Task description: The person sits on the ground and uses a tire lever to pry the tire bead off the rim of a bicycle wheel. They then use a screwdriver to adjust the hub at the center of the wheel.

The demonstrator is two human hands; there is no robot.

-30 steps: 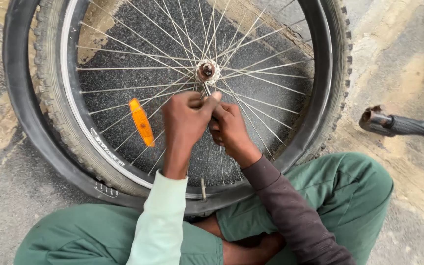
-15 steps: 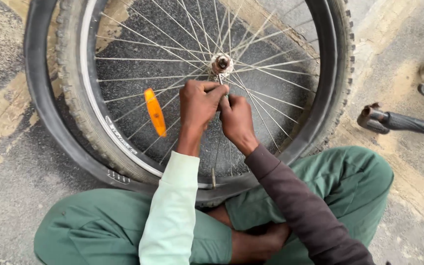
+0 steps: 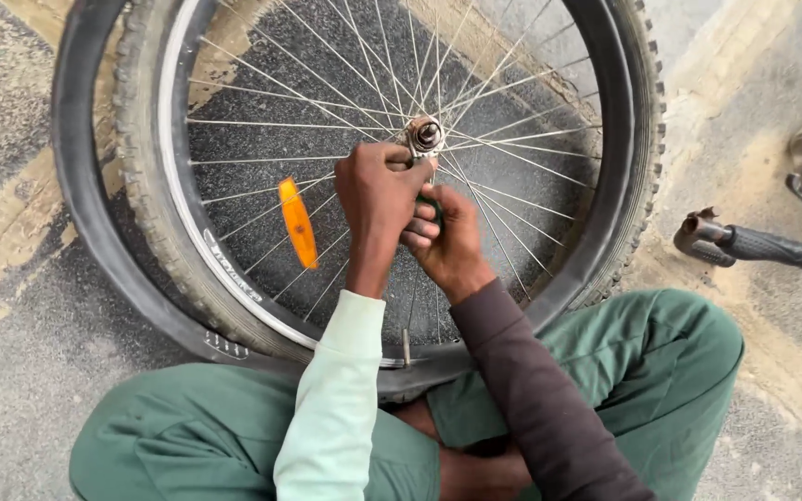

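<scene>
A bicycle wheel [image 3: 171, 199] lies flat on the ground in front of my crossed legs. Its knobby tyre [image 3: 138, 190] hangs half off the rim. Thin spokes run to the hub [image 3: 426, 135] in the middle. My left hand [image 3: 378, 197], in a pale green sleeve, is closed just below the hub on a small tool with a green handle [image 3: 432, 204]. The tool's metal end touches the axle. My right hand [image 3: 449, 249], in a dark sleeve, grips the same tool from below, pressed against the left hand. Most of the tool is hidden by my fingers.
An orange reflector [image 3: 296, 223] is clipped to the spokes left of my hands. A loose black inner tube [image 3: 84, 218] curves around the tyre's outside, and its valve [image 3: 406, 346] points at my lap. A black handlebar grip [image 3: 752, 244] lies on the right, over rough asphalt [image 3: 11, 399].
The view has drifted, so the wheel sits further right in the picture. Both hands have stayed clasped together at the hub, and are now a little closer to the axle.
</scene>
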